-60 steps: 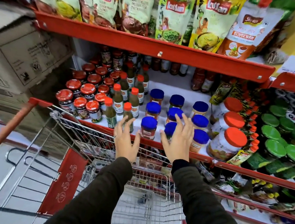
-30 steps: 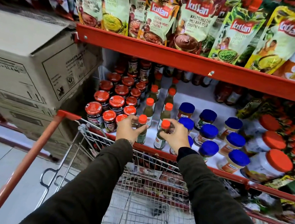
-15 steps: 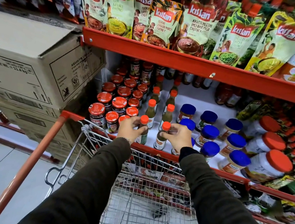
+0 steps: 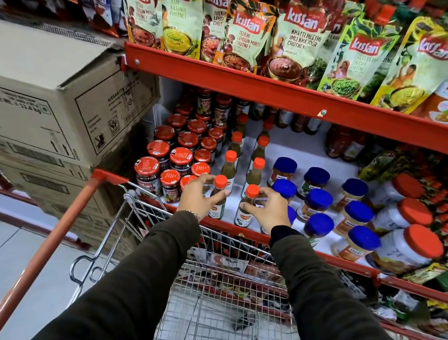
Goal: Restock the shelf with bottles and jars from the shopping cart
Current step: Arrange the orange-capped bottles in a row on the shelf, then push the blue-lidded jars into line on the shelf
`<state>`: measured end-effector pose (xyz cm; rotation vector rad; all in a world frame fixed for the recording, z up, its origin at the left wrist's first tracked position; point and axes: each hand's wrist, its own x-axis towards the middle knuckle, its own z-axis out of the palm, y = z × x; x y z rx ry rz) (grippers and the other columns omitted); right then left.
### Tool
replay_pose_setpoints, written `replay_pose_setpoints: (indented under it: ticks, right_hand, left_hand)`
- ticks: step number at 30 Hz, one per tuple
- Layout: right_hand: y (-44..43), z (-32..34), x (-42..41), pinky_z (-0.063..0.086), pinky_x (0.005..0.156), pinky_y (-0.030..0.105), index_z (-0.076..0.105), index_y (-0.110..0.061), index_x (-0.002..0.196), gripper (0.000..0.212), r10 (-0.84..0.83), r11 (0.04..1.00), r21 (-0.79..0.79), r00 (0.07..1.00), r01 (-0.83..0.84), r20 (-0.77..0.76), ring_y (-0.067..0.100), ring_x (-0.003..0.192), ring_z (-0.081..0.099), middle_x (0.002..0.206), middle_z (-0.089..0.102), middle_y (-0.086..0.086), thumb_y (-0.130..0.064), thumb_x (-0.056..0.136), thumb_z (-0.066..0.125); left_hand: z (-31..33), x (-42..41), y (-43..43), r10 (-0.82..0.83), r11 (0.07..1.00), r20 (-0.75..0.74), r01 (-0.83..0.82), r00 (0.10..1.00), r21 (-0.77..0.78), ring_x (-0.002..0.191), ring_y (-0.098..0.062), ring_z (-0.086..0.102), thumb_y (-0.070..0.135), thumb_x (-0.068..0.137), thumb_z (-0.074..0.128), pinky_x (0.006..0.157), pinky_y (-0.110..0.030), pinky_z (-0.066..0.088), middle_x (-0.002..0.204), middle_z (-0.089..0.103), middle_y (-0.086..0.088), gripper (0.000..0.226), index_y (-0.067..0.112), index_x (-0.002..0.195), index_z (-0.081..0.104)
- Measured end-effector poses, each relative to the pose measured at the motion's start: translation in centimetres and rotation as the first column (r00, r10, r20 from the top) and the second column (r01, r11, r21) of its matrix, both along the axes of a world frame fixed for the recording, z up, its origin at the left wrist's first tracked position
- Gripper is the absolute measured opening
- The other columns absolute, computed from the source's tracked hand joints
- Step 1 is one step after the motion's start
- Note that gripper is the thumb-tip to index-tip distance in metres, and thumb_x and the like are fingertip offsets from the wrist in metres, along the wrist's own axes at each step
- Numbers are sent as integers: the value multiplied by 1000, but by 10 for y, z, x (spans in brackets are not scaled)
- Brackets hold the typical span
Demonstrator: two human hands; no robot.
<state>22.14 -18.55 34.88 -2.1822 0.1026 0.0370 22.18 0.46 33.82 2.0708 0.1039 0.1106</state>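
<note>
Grocery shop aisle — red shelf [image 4: 285, 96] stocked with jars, chutney pouches [image 4: 244, 34]; wire shopping cart [image 4: 222, 259].

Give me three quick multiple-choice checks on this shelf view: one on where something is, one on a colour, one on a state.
1. Where do the blue-lidded jars stand relative to the two front sauce bottles?
A. To their right
B. To their left
C. On the shelf above

2. What colour are the caps of the sauce bottles in hand?
A. Green
B. Orange-red
C. Blue

3. How do the left bottle and right bottle stand?
A. Lying flat
B. Upside down
C. Upright at the shelf's front edge

Answers: 1 A, the blue lids sit right of the bottle rows. 2 B, both caps are orange-red. 3 C, caps up, left hand and right hand each curled around one.
</note>
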Motion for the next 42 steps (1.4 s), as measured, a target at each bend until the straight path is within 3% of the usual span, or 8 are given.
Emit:
replay_pose_setpoints:
  ticks: [13, 19, 24, 29, 33, 36, 40, 42]
  right_hand:
    - [-3, -4, -2, 50, 105, 42, 64, -7, 124, 40, 23, 999, -23, 1000, -24, -19, 28, 116, 65, 123, 70, 12, -11, 85, 76]
    - [-11, -7, -13, 54, 99, 43, 57, -13, 133, 55, 37, 999, 30, 998, -38, 46, 24, 111, 66, 129, 66, 9, -18, 83, 80]
    - [-44, -13, -32, 56, 91, 42, 64, -18, 120, 32, -115, 992, 83, 961, 97, 250, 16, 94, 62, 118, 65, 5, -20, 89, 73]
    - [-93, -25, -49, 35, 104, 33, 65, -17, 122, 29, -288, 957, 70, 886, 282, 364, 29, 120, 50, 126, 53, 11, -27, 95, 65]
    - [-127, -25, -60, 24, 117, 40, 51, -19, 139, 42, -390, 911, 206, 907, 357, 156, 31, 143, 29, 152, 35, 14, -37, 101, 52]
    - [-143, -24, -63, 10, 125, 42, 23, -26, 157, 60, -258, 865, 420, 962, 273, -93, 22, 156, 12, 169, 15, 4, -54, 104, 28]
    - [-159, -27, -54, 16, 127, 48, 29, -27, 155, 70, -123, 757, 603, 962, 250, -244, 15, 146, 32, 156, 40, -4, -65, 99, 14]
    - [-167, -30, -49, 17, 127, 48, 29, -26, 155, 79, -90, 746, 616, 955, 251, -281, 11, 144, 33, 152, 43, -7, -74, 94, 16]
  left_hand:
    - [-4, -4, -3, 68, 997, -52, -71, 996, -41, 106, -26, 71, 18, 81, 82, 100, -46, 56, 115, 74, -10, 42, 10, 119, 67]
    - [-12, -24, -17, 147, 989, 44, -147, 988, -9, 121, -25, 59, 28, 83, 80, 106, -42, 50, 134, 59, -9, 67, 14, 141, 49]
    - [-24, -49, -44, 243, 970, 165, -238, 956, -47, 110, -20, 52, 32, 88, 73, 104, -39, 46, 124, 50, -8, 56, 12, 134, 48]
    - [-29, -69, -99, 202, 979, 225, -190, 953, -74, 109, -9, 43, 29, 96, 62, 101, -24, 36, 121, 47, 0, 42, 17, 134, 47]
    - [-35, -78, -150, 100, 986, 233, -66, 967, -152, 108, -16, 53, 28, 103, 48, 98, -31, 45, 118, 53, -1, 26, 19, 128, 54]
    - [-36, -82, -188, -80, 952, 81, 100, 994, -289, 128, -13, 52, 38, 104, 38, 113, -38, 42, 140, 54, -5, 42, 19, 137, 54]
    - [-27, -80, -234, -295, 827, -168, 163, 941, -538, 151, -7, 21, 71, 93, 28, 128, -40, 15, 166, 25, 5, 77, 28, 156, 27]
    - [-27, -78, -246, -341, 766, -203, 146, 918, -626, 151, -11, 26, 82, 85, 27, 127, -40, 16, 163, 32, 5, 85, 31, 153, 34]
